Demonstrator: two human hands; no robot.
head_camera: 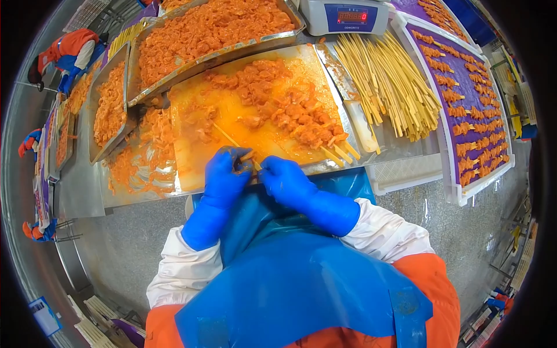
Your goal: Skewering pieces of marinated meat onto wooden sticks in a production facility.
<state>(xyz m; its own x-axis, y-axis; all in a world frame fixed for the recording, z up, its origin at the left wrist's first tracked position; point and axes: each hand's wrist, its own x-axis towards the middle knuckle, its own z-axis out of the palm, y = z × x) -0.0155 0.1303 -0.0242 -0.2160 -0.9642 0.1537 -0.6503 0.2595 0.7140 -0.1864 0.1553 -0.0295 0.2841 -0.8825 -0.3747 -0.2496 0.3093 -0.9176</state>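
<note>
My left hand point(228, 174), in a blue glove, is curled around a small piece of marinated meat point(247, 156), partly hidden by the fingers. My right hand point(285, 180), gloved alike, pinches a bamboo skewer point(226, 135) at its near end. The skewer slants away to the far left over the cutting board point(243, 150), bare along its visible length. Loose orange meat point(256, 82) is heaped on the board's far part. Several loaded meat skewers point(307, 119) lie together on the right, their bare ends towards me.
A large metal tray of meat point(213, 37) stands behind the board, a smaller meat tray point(109, 104) on the left. Right of the board lie a knife point(361, 126) and many bamboo skewers point(391, 82). Beyond are a digital scale point(343, 17) and a white crate of finished skewers point(472, 108). Co-workers point(67, 52) stand far left.
</note>
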